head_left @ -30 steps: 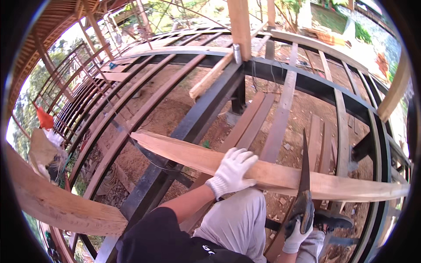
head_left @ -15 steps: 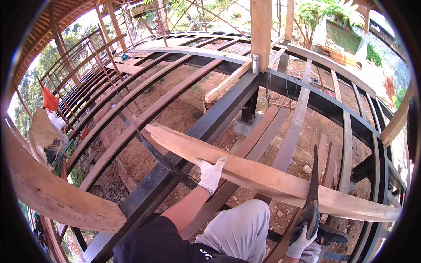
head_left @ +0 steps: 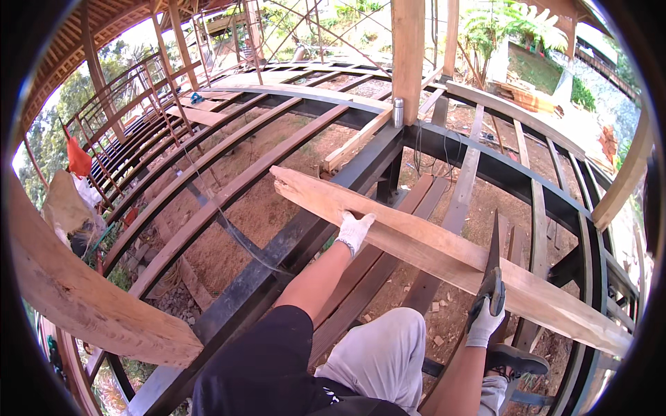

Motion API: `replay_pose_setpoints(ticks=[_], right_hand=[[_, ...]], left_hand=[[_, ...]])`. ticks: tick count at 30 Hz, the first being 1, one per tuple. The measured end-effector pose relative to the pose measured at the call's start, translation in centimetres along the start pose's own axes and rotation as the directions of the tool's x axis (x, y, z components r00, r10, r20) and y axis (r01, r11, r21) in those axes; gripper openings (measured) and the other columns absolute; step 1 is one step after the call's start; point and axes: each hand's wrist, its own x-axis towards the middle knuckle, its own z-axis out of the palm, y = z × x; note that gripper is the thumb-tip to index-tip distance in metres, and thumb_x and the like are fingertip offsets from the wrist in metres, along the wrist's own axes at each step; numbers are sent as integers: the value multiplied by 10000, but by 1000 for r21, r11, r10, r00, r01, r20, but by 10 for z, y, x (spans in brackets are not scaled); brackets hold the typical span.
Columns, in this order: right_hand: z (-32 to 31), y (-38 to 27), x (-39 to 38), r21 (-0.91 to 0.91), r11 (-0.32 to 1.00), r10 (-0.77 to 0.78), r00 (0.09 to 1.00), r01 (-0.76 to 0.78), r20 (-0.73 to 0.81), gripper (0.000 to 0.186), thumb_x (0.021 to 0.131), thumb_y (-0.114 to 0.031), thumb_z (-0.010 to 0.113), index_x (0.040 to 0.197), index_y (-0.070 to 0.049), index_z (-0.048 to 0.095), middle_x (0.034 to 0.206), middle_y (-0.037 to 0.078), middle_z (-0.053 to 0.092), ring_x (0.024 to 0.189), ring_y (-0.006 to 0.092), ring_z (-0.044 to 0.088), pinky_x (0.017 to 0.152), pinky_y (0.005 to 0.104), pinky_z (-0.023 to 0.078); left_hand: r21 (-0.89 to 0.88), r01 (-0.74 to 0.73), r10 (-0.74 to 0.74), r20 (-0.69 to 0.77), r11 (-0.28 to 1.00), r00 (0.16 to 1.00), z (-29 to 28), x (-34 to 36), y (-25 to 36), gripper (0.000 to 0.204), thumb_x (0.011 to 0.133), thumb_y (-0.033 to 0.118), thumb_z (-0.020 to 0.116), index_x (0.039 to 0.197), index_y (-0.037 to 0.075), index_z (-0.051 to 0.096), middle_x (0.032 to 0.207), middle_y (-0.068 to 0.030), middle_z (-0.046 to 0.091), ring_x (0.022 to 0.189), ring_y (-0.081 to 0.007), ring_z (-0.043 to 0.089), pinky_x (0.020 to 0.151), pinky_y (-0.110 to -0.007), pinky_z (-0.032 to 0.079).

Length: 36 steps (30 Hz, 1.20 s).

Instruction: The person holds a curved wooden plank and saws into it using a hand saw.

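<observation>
A long, pale wooden board (head_left: 416,239) lies slantwise in front of me, across the dark steel beam and the joists. My left hand (head_left: 356,230), in a white knitted glove, grips its near edge left of the middle; some fingers are hidden. In my right hand (head_left: 485,326), also gloved, is the dark handle of a handsaw (head_left: 493,253). Its blade points up and away, seen nearly edge-on, and overlaps the board's right part. Whether the teeth touch the wood I cannot tell.
Steel beams (head_left: 243,312) and wooden joists (head_left: 291,149) form an open floor frame over bare soil. A wooden post (head_left: 409,62) rises ahead, with a metal flask (head_left: 398,113) beside its foot. A thick curved timber (head_left: 104,305) juts in at left. Loose planks (head_left: 416,201) lie below.
The board has shifted right and swung, its left end now farther right. My left hand moved right with it. My right hand and the saw rose and moved away from me.
</observation>
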Motion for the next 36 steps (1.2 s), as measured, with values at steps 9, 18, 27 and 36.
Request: replay_pose_setpoints(ticks=[9, 18, 27, 36], right_hand=[[15, -59, -14, 97, 921, 359, 918, -378, 170, 568, 912, -3, 680, 1474, 39, 605, 1262, 133, 742, 1070, 228, 716, 997, 377, 560], [-1, -22, -10, 92, 933, 334, 932, -348, 141, 481, 938, 14, 715, 1410, 50, 629, 1206, 109, 743, 1069, 229, 689, 996, 391, 544], [1, -28, -13, 53, 986, 155, 986, -159, 63, 475, 946, -35, 728, 1403, 50, 629, 1318, 135, 706, 1171, 241, 653, 1080, 385, 492], [3, -32, -14, 2, 972, 233, 970, -233, 71, 542, 931, -13, 718, 1457, 47, 601, 1355, 147, 693, 1205, 246, 654, 1097, 394, 489]], left_hand=[[523, -711, 676, 304, 471, 672, 108, -48, 81, 631, 968, 482, 687, 1407, 36, 614, 1507, -199, 595, 1473, -394, 475, 1243, -526, 316], [653, -719, 614, 473, 238, 633, 136, -66, 62, 515, 955, 471, 666, 1303, 93, 696, 1330, -145, 703, 1358, -348, 585, 1229, -558, 316], [621, -741, 695, 415, 254, 587, 145, -62, 54, 540, 961, 479, 665, 1298, 56, 686, 1321, -164, 700, 1348, -362, 587, 1227, -563, 314], [636, -722, 617, 460, 273, 639, 141, -64, 58, 549, 967, 460, 646, 1368, 86, 677, 1375, -154, 688, 1374, -354, 582, 1245, -552, 303]])
